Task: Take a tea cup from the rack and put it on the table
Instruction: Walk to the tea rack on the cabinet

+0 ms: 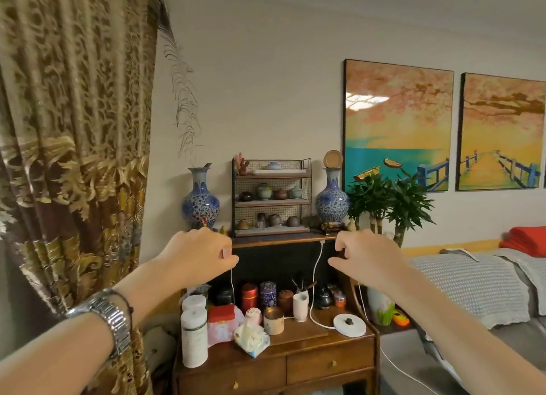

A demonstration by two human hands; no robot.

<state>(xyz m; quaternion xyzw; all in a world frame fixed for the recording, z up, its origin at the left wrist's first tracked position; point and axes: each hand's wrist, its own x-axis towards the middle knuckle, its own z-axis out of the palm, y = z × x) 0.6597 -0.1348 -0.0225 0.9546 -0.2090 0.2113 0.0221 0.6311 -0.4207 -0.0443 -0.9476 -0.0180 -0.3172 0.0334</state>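
From the head camera, both my arms reach forward at chest height; my left hand (204, 254) hangs in the air with the fingers curled loosely inward, thumb near the forefinger, gripping nothing I can make out — a thin white cord (232, 279) drops just below it, though I cannot tell whether I touch it; my right hand (362, 255) is likewise half-curled and empty. A metal watch (110, 317) sits on my left wrist. Between and beyond my hands stands the wire rack (271, 198) on the top shelf of a wooden cabinet (295, 362), flanked by two blue-and-white vases (201, 202); the tea cups (274, 219) sit on its lower tiers, well apart from my fingers. Jars and tins crowd the cabinet's lower surface — a potted plant (390, 205) stands right of the rack.
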